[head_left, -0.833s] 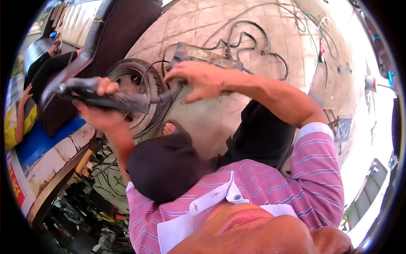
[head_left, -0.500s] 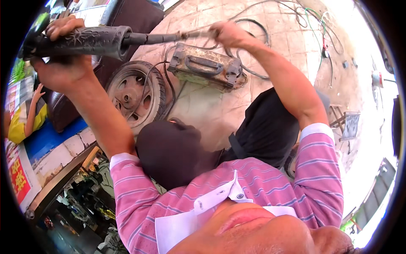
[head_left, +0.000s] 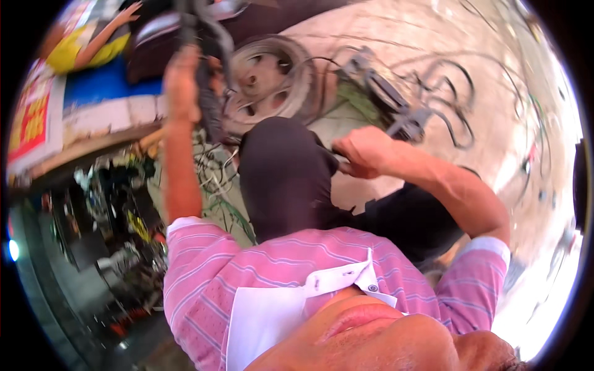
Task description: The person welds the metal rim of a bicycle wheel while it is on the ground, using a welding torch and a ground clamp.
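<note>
I have the wheel (head_left: 266, 80) beyond the left knee (head_left: 278, 161), on the far side. The box (head_left: 385, 93) is to its right on the floor (head_left: 383, 31), and hoses (head_left: 473, 89) spread right of that. I see the left hand (head_left: 184, 71) left of the wheel, the right hand (head_left: 366, 151) nearer than the box. Parts (head_left: 111, 247) lie near left, a person (head_left: 71, 52) far left.

Left hand (head_left: 182, 83): wrapped around a dark elongated part (head_left: 212, 120), blurred
Right hand (head_left: 370, 151): closed near the dark-trousered knee (head_left: 272, 148), contents unclear
Spoked, tyred wheel (head_left: 252, 81): just beyond the knee
Floor (head_left: 427, 34): handled box (head_left: 387, 93) beside looped black hose (head_left: 471, 93)
</note>
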Demonstrator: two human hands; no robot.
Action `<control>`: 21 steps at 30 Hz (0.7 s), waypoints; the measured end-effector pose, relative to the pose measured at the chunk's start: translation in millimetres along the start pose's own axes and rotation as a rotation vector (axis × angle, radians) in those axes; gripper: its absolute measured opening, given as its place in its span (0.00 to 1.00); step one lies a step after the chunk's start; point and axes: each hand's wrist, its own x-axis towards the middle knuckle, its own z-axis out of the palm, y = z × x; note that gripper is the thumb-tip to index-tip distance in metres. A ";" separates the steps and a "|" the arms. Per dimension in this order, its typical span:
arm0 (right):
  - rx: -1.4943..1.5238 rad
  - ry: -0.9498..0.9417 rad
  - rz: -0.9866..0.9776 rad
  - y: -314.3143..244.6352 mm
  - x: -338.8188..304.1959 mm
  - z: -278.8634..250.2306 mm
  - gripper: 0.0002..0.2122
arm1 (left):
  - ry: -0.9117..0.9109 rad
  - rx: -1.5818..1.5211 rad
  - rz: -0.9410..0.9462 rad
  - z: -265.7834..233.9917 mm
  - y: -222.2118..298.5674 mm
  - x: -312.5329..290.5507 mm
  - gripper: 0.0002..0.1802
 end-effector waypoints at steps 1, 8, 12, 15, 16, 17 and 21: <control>-0.013 -0.037 -0.077 7.9 8.4 12.8 0.17 | 0.033 0.009 -0.071 -3.4 -21.4 -13.5 0.18; -0.132 0.201 -0.067 52.1 62.0 -10.3 0.18 | 0.228 0.060 -0.326 -69.2 -162.7 -100.8 0.20; -0.002 0.391 0.075 79.5 74.5 -30.0 0.18 | 0.273 0.042 -0.303 -100.1 -188.1 -114.7 0.21; -0.011 0.498 0.128 104.5 81.3 -38.0 0.18 | 0.245 -0.026 -0.237 -103.9 -199.6 -108.2 0.21; 0.014 0.531 0.165 114.0 85.6 -41.0 0.18 | 0.238 -0.077 -0.209 -100.8 -199.3 -106.5 0.21; 0.040 0.541 0.197 135.1 91.2 -37.3 0.18 | 0.223 -0.120 -0.217 -91.3 -195.6 -101.5 0.21; 0.294 0.559 0.264 138.3 106.5 -45.7 0.15 | 0.106 -0.096 -0.145 -74.4 -193.6 -87.7 0.20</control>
